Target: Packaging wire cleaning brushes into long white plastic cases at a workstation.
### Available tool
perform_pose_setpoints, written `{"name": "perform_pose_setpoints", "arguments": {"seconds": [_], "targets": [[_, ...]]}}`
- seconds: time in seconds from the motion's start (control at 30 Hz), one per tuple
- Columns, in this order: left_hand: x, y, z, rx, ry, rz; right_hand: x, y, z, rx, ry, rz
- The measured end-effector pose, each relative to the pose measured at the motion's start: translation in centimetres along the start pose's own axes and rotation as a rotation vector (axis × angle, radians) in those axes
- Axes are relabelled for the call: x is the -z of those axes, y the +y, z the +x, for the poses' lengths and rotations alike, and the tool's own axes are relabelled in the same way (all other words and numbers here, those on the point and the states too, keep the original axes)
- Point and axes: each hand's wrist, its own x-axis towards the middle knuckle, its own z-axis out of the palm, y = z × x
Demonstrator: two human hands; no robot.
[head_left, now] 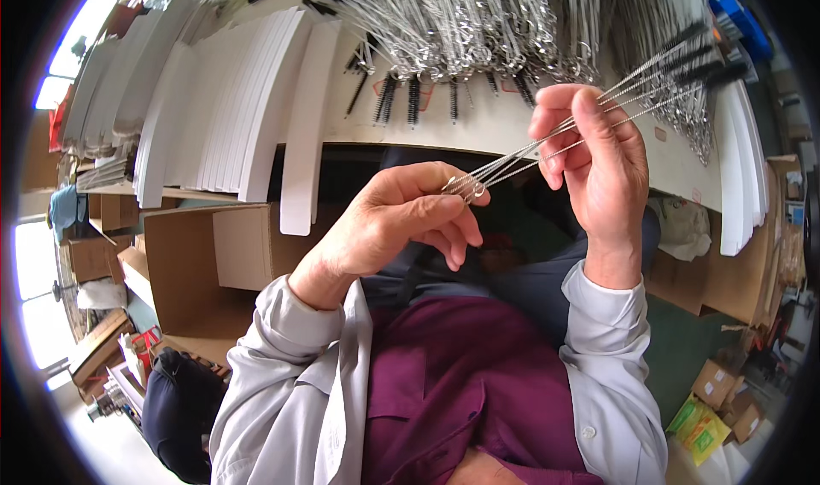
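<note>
Head view, looking down: a few thin wire brushes (516, 157) were held at a slant in midair, in front of a pale worktable (478, 135) and above the seated person's lap. Their looped ends (475, 192), at the lower left, were pinched between the thumb and forefinger of the left hand (389, 216), its other fingers loosely bent below. Farther up, the twisted shafts were grasped lightly between the thumb and fingers of the right hand (602, 156), whose palm was partly turned toward the camera. Past that hand, the black bristle ends (688, 60) were fanned out to the upper right. Across the table, a large heap of similar brushes (478, 32) was spread, some bristle tips being pointed toward the near edge. At the left, white cardboard strips (231, 113) were stacked in rows; more white strips (741, 173) were placed at the right. Below the left stack, an open cardboard box (184, 271) was seen.
</note>
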Motion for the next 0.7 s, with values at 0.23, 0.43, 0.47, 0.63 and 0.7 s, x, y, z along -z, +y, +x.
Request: {"name": "perform_pose_setpoints", "arguments": {"seconds": [0.23, 0.43, 0.47, 0.63, 0.7], "targets": [[-1.8, -2.3, 3.0, -0.067, 0.167, -0.099, 3.7, 1.4, -3.4, 0.064, 0.264, 0.124], [-2.3, -3.2, 4.4, -0.108, 0.135, -0.182, 4.9, 2.0, -5.1, 0.083, 0.267, 0.199], [-2.6, -3.2, 4.7, -0.114, 0.093, -0.17, 5.1, 2.0, -5.3, 0.083, 0.274, 0.2], [-2.6, -3.7, 5.4, -0.155, -0.034, -0.124, 6.1, 2.6, -5.5, 0.006, 0.263, 0.255], [-2.7, -3.6, 5.5, -0.156, -0.053, -0.089, 6.4, 2.9, -5.6, -0.004, 0.269, 0.268]]}}
